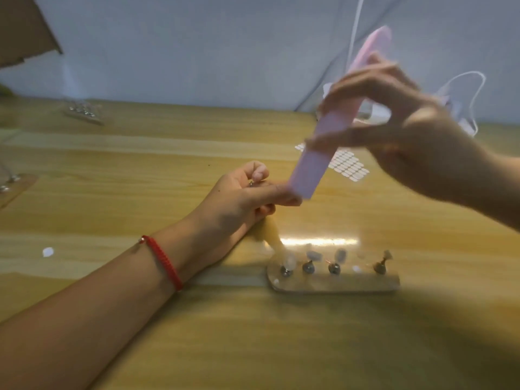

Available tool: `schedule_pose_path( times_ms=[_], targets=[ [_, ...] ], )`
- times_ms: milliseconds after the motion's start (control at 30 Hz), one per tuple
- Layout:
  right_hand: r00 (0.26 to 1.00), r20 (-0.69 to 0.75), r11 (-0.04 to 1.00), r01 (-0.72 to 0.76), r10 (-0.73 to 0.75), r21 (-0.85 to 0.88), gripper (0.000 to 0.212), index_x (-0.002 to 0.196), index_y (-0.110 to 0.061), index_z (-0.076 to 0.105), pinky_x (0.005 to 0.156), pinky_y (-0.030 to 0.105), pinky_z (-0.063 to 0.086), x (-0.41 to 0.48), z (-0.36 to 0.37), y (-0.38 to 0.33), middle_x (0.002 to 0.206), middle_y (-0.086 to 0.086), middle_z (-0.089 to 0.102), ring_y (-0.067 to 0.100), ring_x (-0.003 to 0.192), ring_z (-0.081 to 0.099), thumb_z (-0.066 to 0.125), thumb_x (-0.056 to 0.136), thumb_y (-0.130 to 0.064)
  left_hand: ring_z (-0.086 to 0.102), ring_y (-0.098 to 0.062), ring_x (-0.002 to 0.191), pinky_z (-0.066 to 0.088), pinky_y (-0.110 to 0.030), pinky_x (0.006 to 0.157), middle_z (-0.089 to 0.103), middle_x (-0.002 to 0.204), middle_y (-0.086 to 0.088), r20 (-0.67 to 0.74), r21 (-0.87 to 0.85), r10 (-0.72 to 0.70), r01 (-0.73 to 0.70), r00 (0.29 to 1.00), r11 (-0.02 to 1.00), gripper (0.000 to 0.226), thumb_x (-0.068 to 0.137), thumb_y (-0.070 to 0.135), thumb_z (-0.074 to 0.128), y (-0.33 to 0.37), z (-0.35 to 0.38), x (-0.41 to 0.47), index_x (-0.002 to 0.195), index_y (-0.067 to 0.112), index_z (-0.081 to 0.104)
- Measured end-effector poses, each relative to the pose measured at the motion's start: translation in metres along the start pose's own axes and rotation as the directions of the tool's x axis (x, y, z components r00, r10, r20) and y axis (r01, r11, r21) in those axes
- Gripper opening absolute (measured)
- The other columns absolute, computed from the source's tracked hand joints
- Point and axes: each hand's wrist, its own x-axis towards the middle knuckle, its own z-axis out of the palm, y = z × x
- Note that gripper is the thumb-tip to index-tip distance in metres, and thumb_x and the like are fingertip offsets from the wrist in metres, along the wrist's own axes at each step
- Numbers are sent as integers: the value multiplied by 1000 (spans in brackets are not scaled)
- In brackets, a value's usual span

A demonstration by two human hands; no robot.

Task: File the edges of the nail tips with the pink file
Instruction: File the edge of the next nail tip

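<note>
My right hand [399,136] grips the long pink file [323,142] near its middle; the file slopes down to the left and is blurred. Its lower end touches the fingertips of my left hand [242,195], which rests on the wooden table [140,164] and pinches a small metal nail-tip stand [251,183]; the tip on it is hidden by my fingers and the file. In front of my left hand lies a clear holder base [334,284] carrying several metal stands with pale nail tips [313,256].
A sheet of adhesive tabs [347,164] lies behind the file. A white device with a cable [374,114] sits at the back right. Other clear holders [84,111] stand at the far left, beside a cardboard flap [25,26]. A small white scrap [47,252] lies at left.
</note>
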Motion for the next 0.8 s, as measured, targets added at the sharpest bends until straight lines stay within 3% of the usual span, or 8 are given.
schedule_pose_path(
  times_ms=[67,133,200,300,400,533,667,800],
  targets=[
    [999,-8,999,-31,31,31,36,120,-18,58,116,37,28,-1,0,1,117,22,61,43,114,53,41,97,2,59,-4,52,34,-12,45,62,55,5,-7,11,4,-4,1000,1000,41,68,5,65,0,2,0,74,21,28],
    [999,32,999,41,-42,35,33,118,-20,63,117,46,27,-5,9,-11,116,19,62,36,117,52,46,97,-1,49,-1,47,34,-12,44,54,50,9,-5,15,3,-3,1000,1000,39,68,6,63,-1,4,0,73,21,28],
    [998,45,998,42,-44,39,29,117,-22,62,118,47,24,-3,8,-9,117,18,62,32,119,50,45,100,-6,49,-5,54,35,-13,45,52,63,-2,-13,17,-4,4,1000,1000,45,66,1,69,0,3,0,72,21,29],
    [998,5,993,-65,64,96,30,119,-19,59,113,33,31,2,0,1,118,20,61,40,114,51,40,100,-5,55,-21,72,35,-16,51,55,89,-22,-25,52,-15,16,1000,999,56,60,-5,76,0,2,0,73,21,28],
    [996,79,995,38,-45,92,35,116,-18,68,114,50,30,-2,8,-12,118,18,62,36,117,52,43,96,-4,48,-19,67,33,-18,53,51,69,-14,-36,22,-8,9,999,1000,40,66,3,65,-1,3,1,72,21,29],
    [997,46,990,-67,61,128,35,121,-17,60,101,43,41,3,-3,3,119,18,60,36,114,51,43,97,1,58,-22,76,35,-18,53,62,86,-23,-37,40,2,0,999,999,41,66,4,66,-1,1,0,73,21,29],
    [996,90,992,10,-22,126,43,120,-24,61,109,44,36,-4,6,-9,119,16,61,37,114,52,45,94,7,49,-11,54,35,-15,47,54,59,0,-24,14,0,0,1000,1000,40,68,5,65,-1,2,-1,73,21,29],
    [993,36,982,-116,112,147,41,122,-19,59,95,45,42,-3,-1,8,119,17,61,36,112,52,49,94,9,60,-5,55,35,-12,45,65,59,3,0,-12,8,-8,1000,1000,49,66,-2,71,0,-1,0,74,21,28]
  ],
)
